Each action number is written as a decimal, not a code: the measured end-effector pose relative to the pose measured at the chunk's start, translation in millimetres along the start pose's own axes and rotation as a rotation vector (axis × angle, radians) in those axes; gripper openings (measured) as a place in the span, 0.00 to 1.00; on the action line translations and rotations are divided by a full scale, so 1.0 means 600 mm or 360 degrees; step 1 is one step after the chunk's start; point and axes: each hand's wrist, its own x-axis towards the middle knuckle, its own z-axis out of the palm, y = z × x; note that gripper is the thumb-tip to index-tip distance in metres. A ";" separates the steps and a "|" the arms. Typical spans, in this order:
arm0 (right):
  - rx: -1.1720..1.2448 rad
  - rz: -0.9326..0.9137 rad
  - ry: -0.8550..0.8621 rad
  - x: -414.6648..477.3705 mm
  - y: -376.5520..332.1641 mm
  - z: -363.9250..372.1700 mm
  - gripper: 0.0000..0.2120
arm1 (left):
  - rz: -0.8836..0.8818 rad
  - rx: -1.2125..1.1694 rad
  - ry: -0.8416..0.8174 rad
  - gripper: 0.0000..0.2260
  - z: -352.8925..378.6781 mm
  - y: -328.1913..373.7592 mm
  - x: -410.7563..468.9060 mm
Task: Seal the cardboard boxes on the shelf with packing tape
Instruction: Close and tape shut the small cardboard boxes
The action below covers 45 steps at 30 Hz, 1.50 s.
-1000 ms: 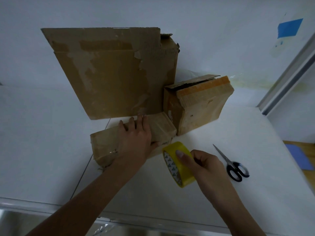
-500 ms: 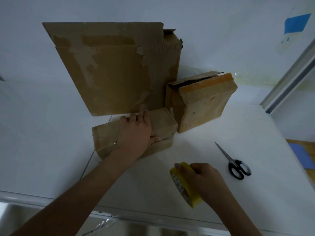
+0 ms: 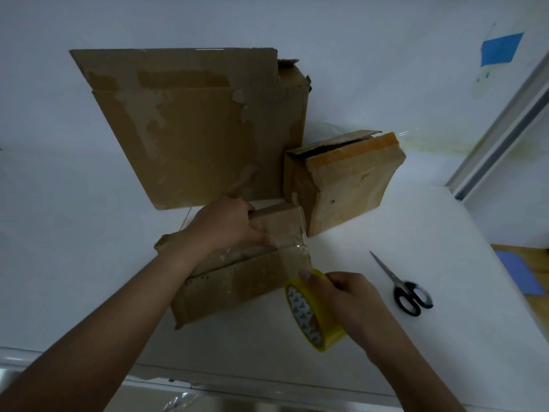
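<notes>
A small flat cardboard box [image 3: 237,281] lies tilted on the white shelf [image 3: 445,337], its near side raised toward me. My left hand [image 3: 228,227] grips its top edge, thumb pressing a clear strip of tape onto the box. That strip runs from the box's right end down to a yellow roll of packing tape [image 3: 312,316], which my right hand [image 3: 350,304] holds just off the box's near right corner. Behind stand a large worn cardboard box [image 3: 193,129] and a medium box [image 3: 350,182] with its top flap ajar.
Black-handled scissors [image 3: 407,289] lie on the shelf to the right of my right hand. A metal door frame [image 3: 505,123] runs along the right. The shelf's front edge [image 3: 237,382] is close below my forearms, with a shiny surface under it.
My left hand has shifted from flat on the small box to gripping its top, and the box has tipped up and come nearer. My right hand brought the roll back up to the box's right corner.
</notes>
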 end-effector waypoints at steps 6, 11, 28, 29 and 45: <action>0.0081 -0.0014 -0.0042 0.004 -0.004 0.019 0.22 | 0.0106 -0.0134 -0.0089 0.41 -0.008 -0.008 0.015; 0.0200 -0.0169 -0.0138 0.011 -0.017 0.019 0.17 | 0.0143 -0.0173 -0.0074 0.37 -0.017 -0.013 0.037; 0.0347 -0.0569 -0.0007 0.048 -0.019 0.044 0.21 | 0.0206 0.0173 -0.0031 0.55 0.029 -0.041 -0.005; 0.0346 -0.0563 -0.0008 0.051 -0.019 0.044 0.22 | 0.0169 0.0221 -0.0028 0.57 0.038 -0.042 -0.003; 0.0149 -0.0610 0.0011 0.047 -0.030 0.043 0.10 | 0.0088 0.0414 0.0272 0.57 0.062 -0.037 0.008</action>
